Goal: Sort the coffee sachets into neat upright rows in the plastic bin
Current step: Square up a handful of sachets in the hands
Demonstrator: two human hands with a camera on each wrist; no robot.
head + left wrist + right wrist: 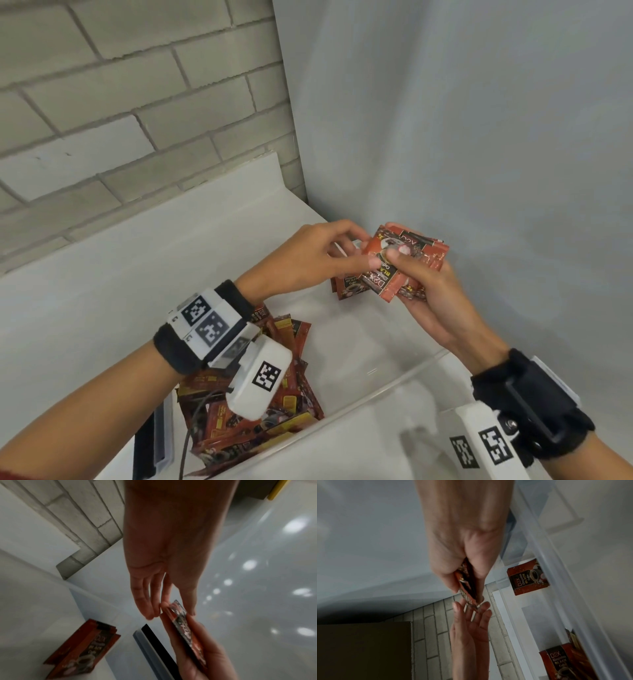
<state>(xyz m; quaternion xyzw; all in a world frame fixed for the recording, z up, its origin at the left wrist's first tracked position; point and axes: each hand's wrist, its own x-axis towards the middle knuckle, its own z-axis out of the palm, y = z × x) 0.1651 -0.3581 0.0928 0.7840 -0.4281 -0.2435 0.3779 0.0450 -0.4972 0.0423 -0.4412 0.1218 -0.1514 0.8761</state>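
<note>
Sachets, head view: a red stack (pixel 404 262) sits in the right hand (pixel 433 294), thumb curled over its face, above the far end of the clear bin (pixel 394 380).
Left hand, head view: the left hand (pixel 308 257) at 9 o'clock of the stack, thumb and bent fingers touching its edge; a firm hold cannot be told.
Pile, head view: loose sachets (pixel 253 407) heaped at 7 o'clock, in the bin's near-left end.
Row, left wrist view: a few sachets (pixel 82 649) stand upright on the bin floor at 7 o'clock.
Right wrist view: fingers clamp the stack (pixel 467 588) edge-on; the left palm (pixel 471 626) lies open at 6 o'clock.
</note>
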